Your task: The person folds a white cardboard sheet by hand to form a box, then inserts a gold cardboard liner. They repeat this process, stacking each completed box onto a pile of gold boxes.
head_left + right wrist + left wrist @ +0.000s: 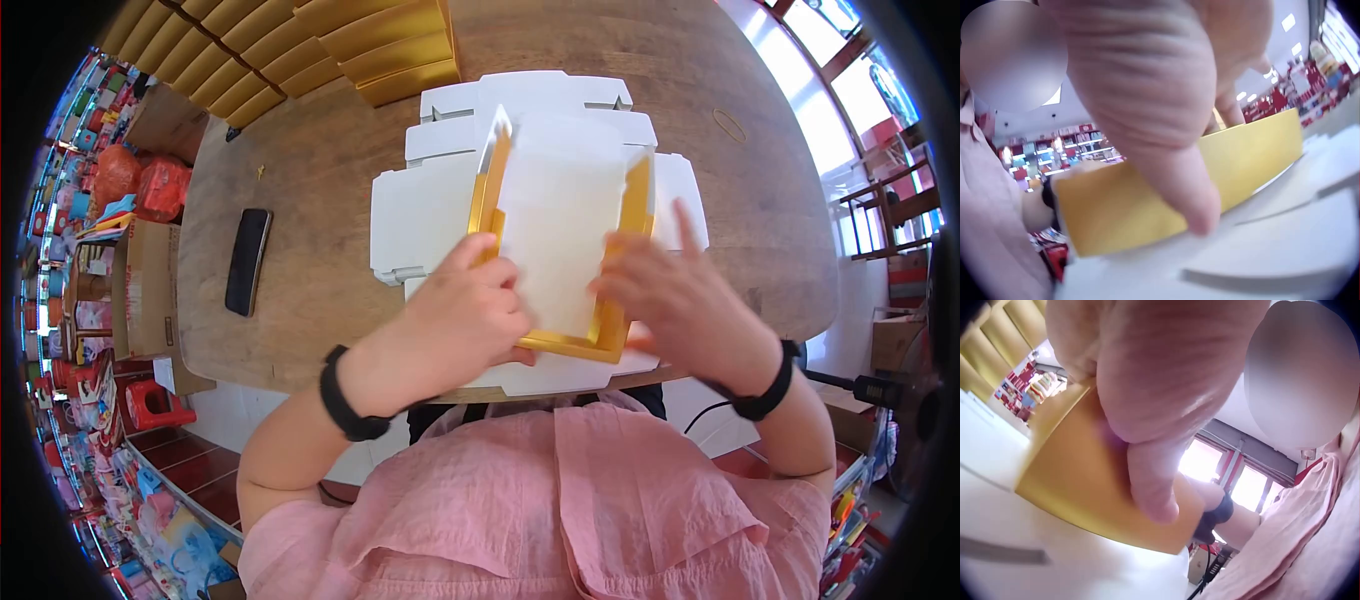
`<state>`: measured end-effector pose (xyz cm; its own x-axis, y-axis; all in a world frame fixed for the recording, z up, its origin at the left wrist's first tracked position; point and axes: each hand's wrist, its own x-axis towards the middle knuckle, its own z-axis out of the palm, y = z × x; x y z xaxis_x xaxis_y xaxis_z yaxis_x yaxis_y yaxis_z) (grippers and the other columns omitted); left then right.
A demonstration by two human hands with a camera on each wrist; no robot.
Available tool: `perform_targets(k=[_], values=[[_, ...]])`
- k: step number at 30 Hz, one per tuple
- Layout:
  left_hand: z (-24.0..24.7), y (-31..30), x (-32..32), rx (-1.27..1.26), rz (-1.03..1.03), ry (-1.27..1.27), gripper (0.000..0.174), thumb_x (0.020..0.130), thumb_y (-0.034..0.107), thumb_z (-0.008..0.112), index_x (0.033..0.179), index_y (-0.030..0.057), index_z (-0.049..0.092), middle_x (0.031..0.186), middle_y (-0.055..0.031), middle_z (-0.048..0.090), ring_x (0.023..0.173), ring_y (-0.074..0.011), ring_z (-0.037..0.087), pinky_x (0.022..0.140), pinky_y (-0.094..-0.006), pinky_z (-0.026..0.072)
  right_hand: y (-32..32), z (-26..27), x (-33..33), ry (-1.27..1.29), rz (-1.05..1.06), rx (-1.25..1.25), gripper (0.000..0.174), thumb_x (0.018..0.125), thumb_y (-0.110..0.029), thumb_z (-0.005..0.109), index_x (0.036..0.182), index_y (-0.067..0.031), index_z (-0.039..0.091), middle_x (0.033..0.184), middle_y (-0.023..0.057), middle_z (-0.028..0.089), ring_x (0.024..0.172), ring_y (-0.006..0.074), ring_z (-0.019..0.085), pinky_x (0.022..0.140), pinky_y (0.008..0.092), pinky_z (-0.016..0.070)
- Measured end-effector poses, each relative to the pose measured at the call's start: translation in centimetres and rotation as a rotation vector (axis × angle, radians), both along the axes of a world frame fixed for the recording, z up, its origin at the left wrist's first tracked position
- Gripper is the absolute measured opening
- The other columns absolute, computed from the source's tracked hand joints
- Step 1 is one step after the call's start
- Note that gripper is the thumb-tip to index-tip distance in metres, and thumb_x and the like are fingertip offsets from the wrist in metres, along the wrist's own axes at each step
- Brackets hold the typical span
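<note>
A partly folded gold cardboard box (585,348) with a pale inside lies before the person. Its left, right and near walls stand up, while the far end has no raised wall. The left hand (452,312) grips the left wall close to the near corner; in the left wrist view its thumb (1155,490) lies along the gold outer face. At the right wall, the right hand (675,300), blurred, pinches the cardboard with fingers over the top edge. The right wrist view has that thumb (1194,206) against the outside of the gold wall (1254,156).
Flat white box blanks (425,215) are stacked under the gold box. Rows of finished gold boxes (395,50) stand at the table's far left. A black phone (248,262) lies on the wooden table (320,180) at left, and a rubber band (730,125) at far right.
</note>
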<state>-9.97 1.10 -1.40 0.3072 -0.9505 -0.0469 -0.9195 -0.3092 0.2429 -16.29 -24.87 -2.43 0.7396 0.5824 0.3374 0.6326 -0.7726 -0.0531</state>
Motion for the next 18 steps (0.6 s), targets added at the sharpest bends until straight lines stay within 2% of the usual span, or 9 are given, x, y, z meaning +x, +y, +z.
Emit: perform_targets(k=[1,3,4,5,7,9,10,14,18], values=[[0.7,0.4,0.3,-0.001,-0.002,-0.001,0.025,0.081,0.035,0.075,0.09,0.0118,0.071,0.093,-0.0012,0.069,0.102,-0.0209,0.061,0.107,-0.0491,0.0363,-1.3,0.9,0.4,-0.001,-0.002,-0.001,0.015,0.075,-0.014,0.073,0.084,-0.0121,0.061,0.075,-0.0005,0.058,0.083,0.0196,0.062,0.118,0.0518,0.0315],[3.1,1.2,0.9,-0.116,0.033,-0.533,0.024,0.082,0.024,0.072,0.101,0.0087,0.07,0.107,-0.007,0.067,0.097,-0.0212,0.062,0.102,-0.0508,0.0413,-2.9,2.2,0.9,0.012,-0.176,-0.241,0.025,0.074,-0.015,0.074,0.096,-0.0109,0.064,0.079,0.0013,0.063,0.081,0.0209,0.062,0.109,0.0514,0.0398],[3.8,1.5,1.3,-0.116,0.036,-0.535,0.024,0.082,0.024,0.072,0.101,0.0087,0.07,0.107,-0.007,0.067,0.097,-0.0212,0.062,0.102,-0.0508,0.0413,-2.7,2.3,0.6,0.044,-0.168,-0.211,0.036,0.076,-0.014,0.073,0.11,-0.0083,0.062,0.082,0.0028,0.066,0.078,0.0224,0.062,0.099,0.0484,0.0463],[4.5,1.7,1.7,-0.185,0.177,-0.621,0.025,0.084,0.017,0.071,0.108,0.0098,0.069,0.118,-0.0084,0.063,0.107,-0.024,0.06,0.102,-0.0524,0.0422,-1.6,2.2,0.0,0.042,-0.167,-0.211,0.036,0.076,-0.014,0.073,0.11,-0.0083,0.062,0.082,0.0028,0.066,0.078,0.0224,0.062,0.099,0.0484,0.0463],[4.8,1.6,1.6,-0.254,0.316,-0.706,0.029,0.085,0.01,0.069,0.114,0.0109,0.068,0.129,-0.0097,0.059,0.117,-0.0269,0.059,0.103,-0.0539,0.043,1.7,1.7,-1.6,0.314,-0.148,0.334,0.044,0.08,-0.016,0.074,0.12,-0.0047,0.059,0.086,0.0063,0.067,0.079,0.0254,0.064,0.091,0.0464,0.0496],[3.7,1.2,0.5,-0.295,0.439,-0.116,0.034,0.086,0.006,0.068,0.119,0.0097,0.066,0.128,-0.0114,0.059,0.112,-0.0316,0.061,0.096,-0.0452,0.0492,3.4,1.2,-2.5,0.613,0.08,0.566,0.055,0.085,-0.019,0.074,0.132,-0.0021,0.053,0.105,0.0124,0.069,0.089,0.0284,0.066,0.097,0.0459,0.0499],[2.6,1.2,0.4,-0.279,0.373,0.04,0.034,0.086,0.005,0.069,0.119,0.0067,0.064,0.126,-0.0127,0.059,0.105,-0.0342,0.062,0.088,-0.0386,0.0534,3.8,0.7,-3.0,0.571,0.126,0.58,0.053,0.085,-0.018,0.075,0.132,-0.0049,0.056,0.125,0.0151,0.065,0.103,0.0295,0.067,0.106,0.0486,0.0456],[0.2,1.6,-0.2,-0.281,0.346,0.158,0.035,0.085,0.0,0.069,0.12,0.005,0.063,0.127,-0.0127,0.058,0.097,-0.0302,0.065,0.083,-0.0375,0.055,-0.3,2.6,-2.3,0.432,-0.008,0.511,0.032,0.082,-0.001,0.07,0.113,-0.0103,0.07,0.136,0.011,0.061,0.118,0.0289,0.061,0.111,0.0511,0.0414],[0.5,2.0,-0.3,-0.331,0.343,0.23,0.039,0.083,0.0,0.068,0.121,0.0058,0.063,0.131,-0.0148,0.055,0.098,-0.0308,0.063,0.084,-0.0379,0.0546,-3.6,3.0,-2.1,0.51,-0.163,0.626,0.036,0.078,0.007,0.061,0.11,-0.0071,0.068,0.14,0.016,0.056,0.124,0.0358,0.057,0.11,0.0473,0.0417]])
